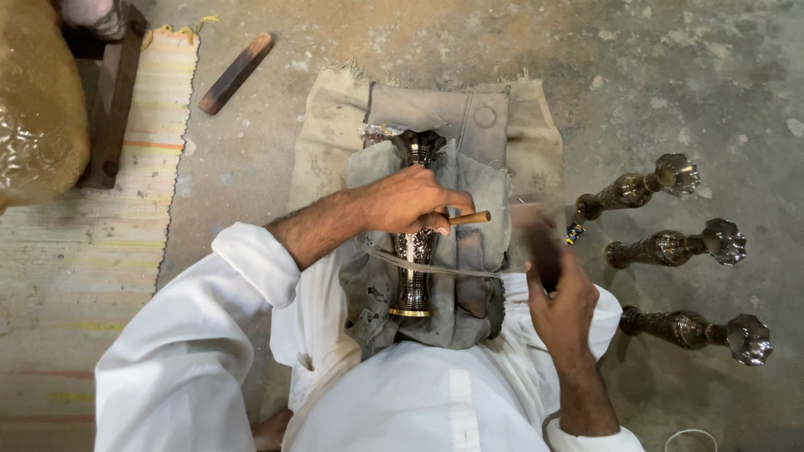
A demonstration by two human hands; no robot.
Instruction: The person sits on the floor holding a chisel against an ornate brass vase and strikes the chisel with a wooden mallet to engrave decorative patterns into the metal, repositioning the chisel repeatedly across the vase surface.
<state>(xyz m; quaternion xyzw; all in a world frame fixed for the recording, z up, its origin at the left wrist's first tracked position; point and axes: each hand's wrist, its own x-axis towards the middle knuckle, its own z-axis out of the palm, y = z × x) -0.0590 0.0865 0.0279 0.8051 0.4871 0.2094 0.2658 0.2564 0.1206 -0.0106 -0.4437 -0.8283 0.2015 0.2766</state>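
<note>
Left hand (pixel 410 201) pins a chisel (pixel 469 218) against the brass vase (pixel 415 251); right hand (pixel 559 297), beside the vase, grips a blurred mallet (pixel 540 243).

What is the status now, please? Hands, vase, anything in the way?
Left hand holds a chisel on the vase. Right hand grips a blurred tool. Vase lies on cloth, strapped. Nothing blocking.

We see the left hand (pixel 410 202) pressing a small wooden-handled tool (pixel 469 218) against a dark engraved metal vase (pixel 415 251) lying on grey cloth (pixel 469 285) over the lap. The right hand (pixel 563 297) grips a blurred dark striker (pixel 540 247). Three similar vases (pixel 670 248) lie on the concrete floor (pixel 670 75) nearby.
</note>
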